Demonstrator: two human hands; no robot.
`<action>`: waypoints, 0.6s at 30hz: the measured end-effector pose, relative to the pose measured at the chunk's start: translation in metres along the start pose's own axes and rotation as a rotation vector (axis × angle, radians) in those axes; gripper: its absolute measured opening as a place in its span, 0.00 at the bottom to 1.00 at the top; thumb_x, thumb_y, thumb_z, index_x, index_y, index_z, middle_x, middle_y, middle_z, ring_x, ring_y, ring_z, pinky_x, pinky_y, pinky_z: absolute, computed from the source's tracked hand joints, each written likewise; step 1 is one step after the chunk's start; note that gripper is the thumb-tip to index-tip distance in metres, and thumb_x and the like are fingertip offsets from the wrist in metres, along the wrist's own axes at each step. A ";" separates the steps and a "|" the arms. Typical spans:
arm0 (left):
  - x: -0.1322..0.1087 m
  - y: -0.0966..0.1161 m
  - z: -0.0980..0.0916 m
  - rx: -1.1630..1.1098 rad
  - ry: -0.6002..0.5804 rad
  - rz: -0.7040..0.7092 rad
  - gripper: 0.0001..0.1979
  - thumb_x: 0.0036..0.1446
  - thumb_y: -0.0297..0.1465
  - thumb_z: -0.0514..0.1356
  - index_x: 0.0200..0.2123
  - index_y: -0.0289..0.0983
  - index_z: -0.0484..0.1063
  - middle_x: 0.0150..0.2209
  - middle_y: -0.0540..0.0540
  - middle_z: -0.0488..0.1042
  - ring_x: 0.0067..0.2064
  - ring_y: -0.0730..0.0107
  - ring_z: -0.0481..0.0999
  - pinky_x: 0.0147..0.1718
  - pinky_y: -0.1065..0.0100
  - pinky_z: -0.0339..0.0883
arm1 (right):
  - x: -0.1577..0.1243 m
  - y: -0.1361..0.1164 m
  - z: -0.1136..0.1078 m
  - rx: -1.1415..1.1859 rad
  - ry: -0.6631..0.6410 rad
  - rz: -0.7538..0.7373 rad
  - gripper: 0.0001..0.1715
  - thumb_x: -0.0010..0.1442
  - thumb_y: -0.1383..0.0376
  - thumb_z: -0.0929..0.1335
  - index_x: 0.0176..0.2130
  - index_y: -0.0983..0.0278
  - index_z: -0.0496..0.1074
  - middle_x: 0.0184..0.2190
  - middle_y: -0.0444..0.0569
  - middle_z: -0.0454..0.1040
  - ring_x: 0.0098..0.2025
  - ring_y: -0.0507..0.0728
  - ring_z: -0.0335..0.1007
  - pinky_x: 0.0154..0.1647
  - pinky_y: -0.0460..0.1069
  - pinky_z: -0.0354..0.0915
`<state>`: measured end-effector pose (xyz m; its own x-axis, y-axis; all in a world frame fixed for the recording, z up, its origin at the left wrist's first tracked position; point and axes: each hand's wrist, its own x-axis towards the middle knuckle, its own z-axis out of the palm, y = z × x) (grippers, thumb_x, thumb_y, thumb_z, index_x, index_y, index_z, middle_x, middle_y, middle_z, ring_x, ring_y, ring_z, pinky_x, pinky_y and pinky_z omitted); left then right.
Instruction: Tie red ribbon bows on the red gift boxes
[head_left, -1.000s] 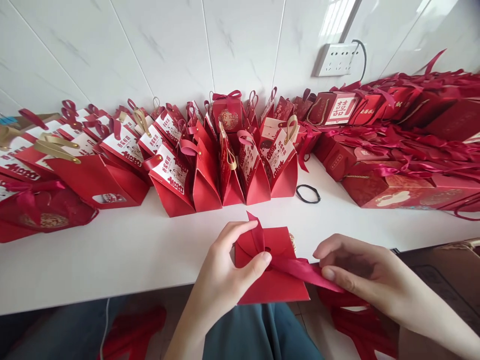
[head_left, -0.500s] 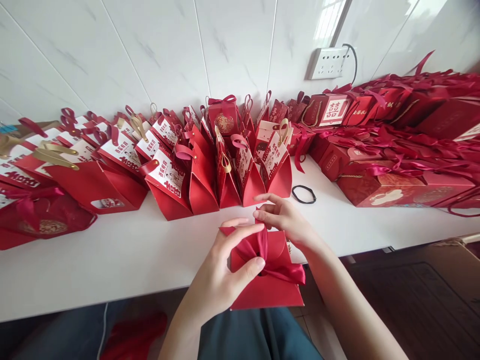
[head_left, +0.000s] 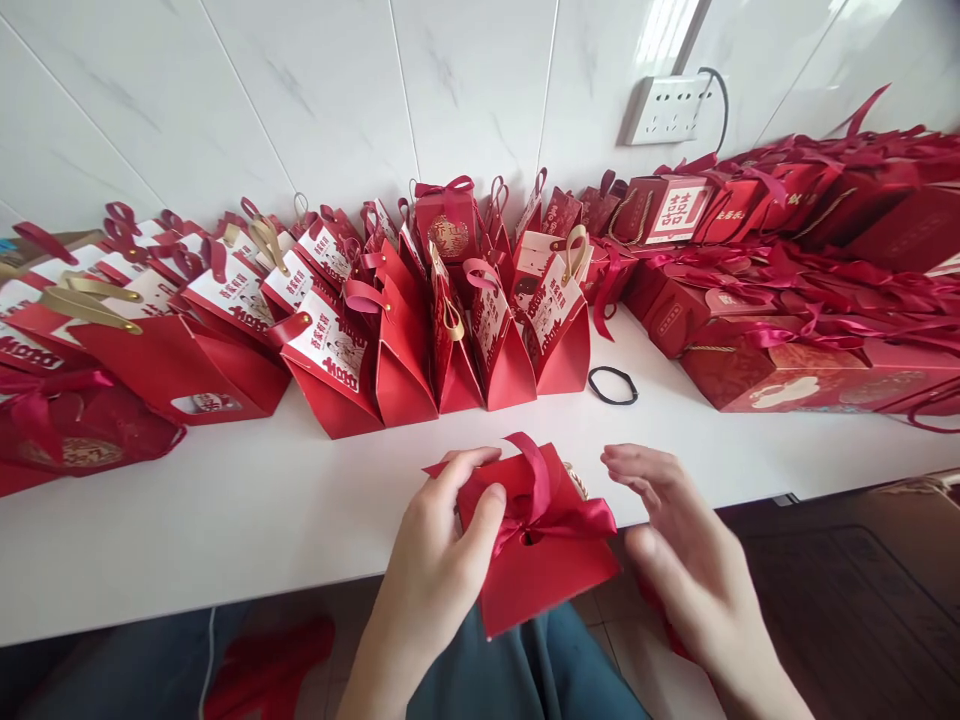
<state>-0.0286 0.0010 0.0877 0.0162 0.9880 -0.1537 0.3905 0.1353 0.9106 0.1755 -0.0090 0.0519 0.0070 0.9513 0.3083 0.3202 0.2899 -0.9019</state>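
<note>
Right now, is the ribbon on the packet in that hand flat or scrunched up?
Scrunched up: the ribbon gathers near the middle of the red packet, and part arches past its edge.

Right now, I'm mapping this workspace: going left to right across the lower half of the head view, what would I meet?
Glossy dark-red ribboned gift box → bare left hand → red paper package with its crimson satin ribbon → bare right hand.

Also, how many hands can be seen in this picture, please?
2: the left hand holds the red gift box with a ribbon, and the right hand is open to the right of it.
</note>
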 end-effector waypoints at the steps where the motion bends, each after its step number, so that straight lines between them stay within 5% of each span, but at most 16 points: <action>1: -0.001 0.000 0.001 0.034 0.041 -0.008 0.19 0.62 0.41 0.52 0.52 0.42 0.71 0.51 0.45 0.76 0.53 0.55 0.75 0.53 0.56 0.69 | -0.008 -0.004 -0.001 -0.043 -0.065 -0.057 0.33 0.58 0.42 0.68 0.55 0.56 0.66 0.57 0.56 0.65 0.62 0.68 0.61 0.58 0.59 0.66; 3: -0.004 -0.001 0.001 0.088 0.102 -0.023 0.20 0.61 0.43 0.53 0.51 0.42 0.70 0.52 0.43 0.75 0.53 0.55 0.74 0.51 0.56 0.70 | -0.018 -0.009 0.000 -0.127 -0.196 -0.116 0.48 0.51 0.39 0.70 0.63 0.53 0.57 0.64 0.57 0.56 0.66 0.71 0.55 0.58 0.58 0.68; 5: -0.007 -0.003 0.001 0.101 0.115 -0.040 0.21 0.61 0.46 0.52 0.51 0.42 0.70 0.53 0.43 0.74 0.52 0.55 0.75 0.47 0.59 0.72 | -0.021 -0.009 0.001 -0.183 -0.270 -0.125 0.52 0.51 0.41 0.72 0.66 0.51 0.51 0.66 0.57 0.50 0.68 0.71 0.52 0.56 0.57 0.70; 8: -0.016 -0.006 -0.004 0.076 0.087 -0.038 0.22 0.62 0.48 0.52 0.51 0.42 0.70 0.52 0.43 0.75 0.52 0.57 0.76 0.44 0.63 0.73 | -0.016 -0.002 0.002 -0.181 -0.278 -0.085 0.46 0.58 0.48 0.71 0.66 0.51 0.49 0.66 0.56 0.51 0.68 0.70 0.51 0.61 0.62 0.65; 11: -0.030 -0.007 -0.007 0.062 0.112 -0.069 0.22 0.61 0.49 0.53 0.50 0.42 0.70 0.48 0.45 0.77 0.46 0.61 0.78 0.39 0.68 0.74 | -0.011 0.004 0.003 -0.143 -0.153 -0.007 0.36 0.64 0.54 0.67 0.65 0.50 0.50 0.65 0.54 0.55 0.66 0.67 0.55 0.63 0.65 0.61; 14: -0.042 -0.003 -0.008 0.067 0.115 -0.157 0.20 0.58 0.51 0.55 0.36 0.40 0.73 0.33 0.47 0.79 0.34 0.64 0.79 0.29 0.71 0.72 | -0.014 0.004 0.006 -0.090 0.021 0.036 0.27 0.67 0.57 0.64 0.62 0.51 0.55 0.59 0.54 0.62 0.60 0.63 0.64 0.58 0.60 0.67; 18: -0.052 0.001 -0.007 0.114 -0.029 -0.097 0.20 0.58 0.50 0.56 0.26 0.41 0.74 0.26 0.48 0.78 0.30 0.65 0.79 0.21 0.76 0.68 | -0.019 0.002 0.007 -0.036 -0.047 -0.025 0.28 0.66 0.51 0.63 0.61 0.54 0.58 0.58 0.55 0.64 0.59 0.65 0.65 0.58 0.59 0.66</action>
<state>-0.0353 -0.0502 0.0989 -0.0013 0.9679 -0.2515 0.4938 0.2193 0.8414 0.1689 -0.0258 0.0421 -0.0455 0.9479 0.3154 0.3535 0.3106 -0.8824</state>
